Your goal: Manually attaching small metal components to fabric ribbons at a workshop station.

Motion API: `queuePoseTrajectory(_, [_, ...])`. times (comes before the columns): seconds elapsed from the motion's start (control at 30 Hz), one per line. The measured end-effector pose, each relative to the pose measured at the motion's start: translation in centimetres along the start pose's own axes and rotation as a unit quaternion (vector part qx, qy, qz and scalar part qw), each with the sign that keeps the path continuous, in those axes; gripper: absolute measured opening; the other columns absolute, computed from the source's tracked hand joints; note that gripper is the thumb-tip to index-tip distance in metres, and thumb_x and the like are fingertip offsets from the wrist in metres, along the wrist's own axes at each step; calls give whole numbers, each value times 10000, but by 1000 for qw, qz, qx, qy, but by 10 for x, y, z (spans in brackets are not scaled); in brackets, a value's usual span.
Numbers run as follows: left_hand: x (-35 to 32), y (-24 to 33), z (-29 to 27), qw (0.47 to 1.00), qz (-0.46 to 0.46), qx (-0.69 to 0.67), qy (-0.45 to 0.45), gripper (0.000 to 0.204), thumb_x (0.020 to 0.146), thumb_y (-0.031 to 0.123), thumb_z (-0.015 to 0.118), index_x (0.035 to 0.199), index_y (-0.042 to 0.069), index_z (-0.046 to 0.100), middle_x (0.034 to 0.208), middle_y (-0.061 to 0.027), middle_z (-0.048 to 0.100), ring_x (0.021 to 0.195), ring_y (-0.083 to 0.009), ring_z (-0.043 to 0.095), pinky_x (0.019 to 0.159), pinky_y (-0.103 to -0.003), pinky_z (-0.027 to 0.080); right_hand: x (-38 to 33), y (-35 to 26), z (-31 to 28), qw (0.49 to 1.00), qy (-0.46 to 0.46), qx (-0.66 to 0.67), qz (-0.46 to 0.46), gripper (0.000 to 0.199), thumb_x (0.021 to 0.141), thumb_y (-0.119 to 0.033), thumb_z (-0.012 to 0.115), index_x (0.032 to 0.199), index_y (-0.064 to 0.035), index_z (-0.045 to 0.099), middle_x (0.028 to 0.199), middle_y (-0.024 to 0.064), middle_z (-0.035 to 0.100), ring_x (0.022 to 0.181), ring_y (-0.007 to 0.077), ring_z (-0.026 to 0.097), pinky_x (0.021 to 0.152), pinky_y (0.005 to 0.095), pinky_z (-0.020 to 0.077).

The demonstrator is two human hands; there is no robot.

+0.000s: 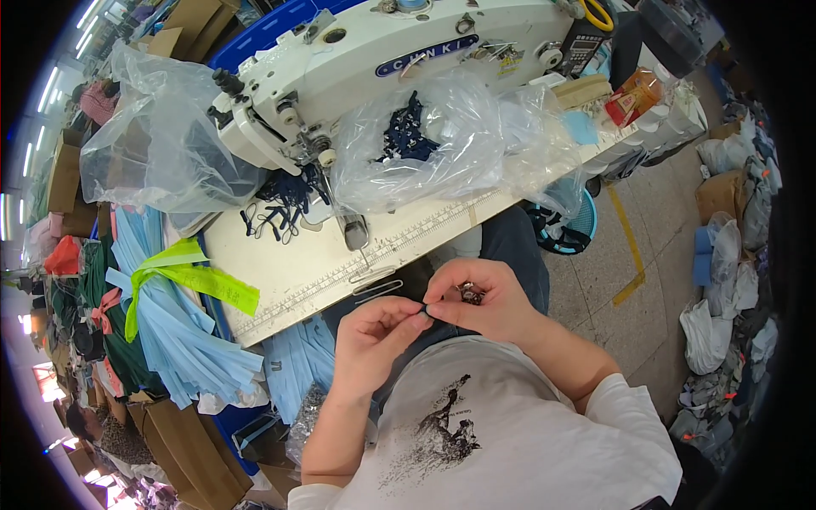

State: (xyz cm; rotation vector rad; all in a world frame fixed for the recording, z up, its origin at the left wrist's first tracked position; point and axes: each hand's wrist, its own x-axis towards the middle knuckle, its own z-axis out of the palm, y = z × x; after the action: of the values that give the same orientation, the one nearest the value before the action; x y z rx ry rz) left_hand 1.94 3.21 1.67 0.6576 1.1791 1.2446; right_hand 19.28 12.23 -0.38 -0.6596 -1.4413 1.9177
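Between the fingertips of both hands sits a tiny dark piece (424,311), too small to make out what it is, pinched just in front of the person's chest and short of the table edge. The left hand (374,336) is curled, thumb and forefinger closed on the piece from the left; the right hand (480,302) closes on it from the other side, and a few small metallic bits (470,294) show cupped against its palm. Just beyond the hands runs the near edge of the pale sewing table (280,280), with a measuring scale printed along it and two wire clips (376,281) lying near that edge. Further in, a scatter of short dark blue loops (274,217) lies on the table by the needle end of the white sewing machine (374,64). A crumpled clear plastic bag (442,144) holding more dark blue pieces leans against the machine's body, and a second, bigger clear bag (153,140) rests at the table's left end. Off the left side hang bundles of light blue fabric (183,331) tied with a bright yellow-green strip (191,276). Cardboard boxes (183,446) stand on the floor below them.
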Motion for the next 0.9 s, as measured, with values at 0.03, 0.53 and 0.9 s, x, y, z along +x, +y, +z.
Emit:
queuePoseTrajectory(0.03, [0, 0, 0, 1000, -4, 6, 17, 164, 847, -25, 663, 1010, -9, 647, 860, -98, 697, 700, -90, 621, 544, -190, 425, 0, -1, 1, 998, 6, -46, -38, 125, 829, -9, 705, 940, -19, 648, 873, -7, 624, 660, 18, 499, 581, 177, 396])
queuePoseTrajectory(0.53, [-4, -10, 10, 982, 93, 144, 83, 133, 875, -64, 621, 1002, -28, 642, 907, -7, 633, 723, -34, 538, 646, -164, 427, 4, -2, -1, 995, -12, 50, 84, 186, 818, -15, 723, 978, -38, 632, 845, -41, 567, 721, 10, 479, 627, 165, 388])
queuePoseTrajectory(0.9, [6, -14, 8, 901, 272, 323, 96, 278, 734, -90, 728, 991, -4, 662, 927, -91, 661, 672, -115, 595, 613, -215, 488, 0, 5, -3, 963, -4, 229, 143, 145, 829, 20, 695, 930, -62, 630, 752, -36, 551, 553, 9, 408, 447, 180, 275])
